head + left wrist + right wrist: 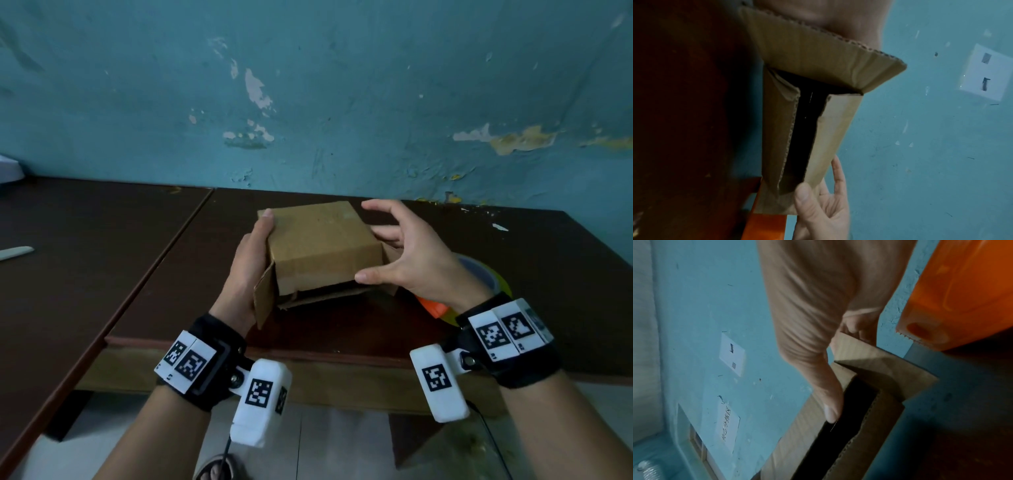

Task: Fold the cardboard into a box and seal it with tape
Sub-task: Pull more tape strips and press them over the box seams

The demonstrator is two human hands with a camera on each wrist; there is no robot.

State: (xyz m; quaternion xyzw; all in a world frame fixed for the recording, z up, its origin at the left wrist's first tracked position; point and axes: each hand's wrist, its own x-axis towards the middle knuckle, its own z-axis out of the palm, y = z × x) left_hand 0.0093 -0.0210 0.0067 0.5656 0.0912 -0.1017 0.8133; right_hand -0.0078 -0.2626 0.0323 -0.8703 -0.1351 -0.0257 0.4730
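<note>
A small brown cardboard box is held just above the dark table, its unsealed end toward me. The upper and lower flaps leave a dark gap, and the left side flap sticks out. My left hand grips the box's left side, thumb lying on top; its fingers are hidden. My right hand is spread at the right end, thumb tip pressing the upper flap's lower corner. The left wrist view shows that flap gap in the box. An orange tape dispenser with yellowish tape lies under my right wrist.
The brown table ends close to my wrists, and a peeling teal wall runs along its far side. A second table adjoins on the left, with a pale flat strip on it. In the right wrist view the orange dispenser looms near.
</note>
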